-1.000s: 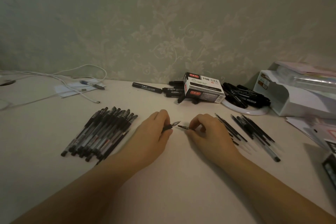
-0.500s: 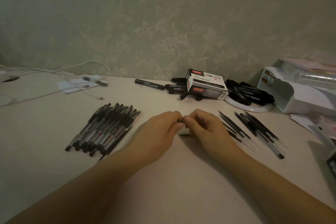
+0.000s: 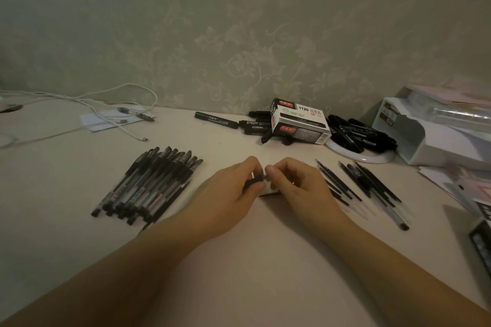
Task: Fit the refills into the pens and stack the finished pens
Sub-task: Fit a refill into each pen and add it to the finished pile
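Pen (image 3: 254,182): lying crosswise between the hands; left hand (image 3: 233,194) gripping its barrel, right hand (image 3: 295,183) pinching its tip end.

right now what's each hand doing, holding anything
Left hand: gripping a dark pen part.
Right hand: fingers pinched at the same pen part's end; what it holds cannot be told.

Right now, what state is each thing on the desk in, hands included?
left hand: grips a dark pen part
right hand: pinches the other end of that part
pen part: held off the desk between both hands
finished pens: stacked flat, left of the hands
refills: loose, lying right of the hands
marker box: closed, resting on markers
white cable: unplugged end lying loose
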Action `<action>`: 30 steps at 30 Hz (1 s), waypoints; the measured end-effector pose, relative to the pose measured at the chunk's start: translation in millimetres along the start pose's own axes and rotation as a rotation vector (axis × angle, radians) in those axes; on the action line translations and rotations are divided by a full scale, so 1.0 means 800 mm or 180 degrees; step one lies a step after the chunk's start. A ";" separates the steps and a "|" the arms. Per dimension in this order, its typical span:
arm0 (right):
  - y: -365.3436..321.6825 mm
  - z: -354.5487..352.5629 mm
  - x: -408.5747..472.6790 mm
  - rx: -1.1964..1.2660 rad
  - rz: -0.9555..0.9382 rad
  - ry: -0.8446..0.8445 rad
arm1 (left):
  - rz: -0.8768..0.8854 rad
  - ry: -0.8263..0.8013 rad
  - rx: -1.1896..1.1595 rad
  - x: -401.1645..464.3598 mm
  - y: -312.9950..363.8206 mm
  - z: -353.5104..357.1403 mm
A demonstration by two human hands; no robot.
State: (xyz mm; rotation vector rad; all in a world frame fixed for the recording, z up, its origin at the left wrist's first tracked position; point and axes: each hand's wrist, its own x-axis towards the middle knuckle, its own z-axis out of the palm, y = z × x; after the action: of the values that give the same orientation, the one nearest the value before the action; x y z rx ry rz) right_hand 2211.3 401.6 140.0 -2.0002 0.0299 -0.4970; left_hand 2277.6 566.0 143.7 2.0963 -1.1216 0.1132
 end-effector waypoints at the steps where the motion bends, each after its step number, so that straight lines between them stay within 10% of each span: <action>1: 0.001 0.000 0.000 -0.0052 -0.0038 -0.0030 | 0.0015 0.0003 0.0002 0.000 0.000 0.000; 30: 0.004 -0.013 0.006 0.0260 0.0234 0.0745 | -0.0020 0.0110 0.0113 0.000 -0.005 -0.002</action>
State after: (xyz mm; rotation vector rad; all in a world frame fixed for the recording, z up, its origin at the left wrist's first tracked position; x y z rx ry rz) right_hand 2212.2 389.8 142.8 -1.8456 0.2233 -0.6719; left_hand 2281.1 567.9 142.5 2.1211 -1.0998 0.1666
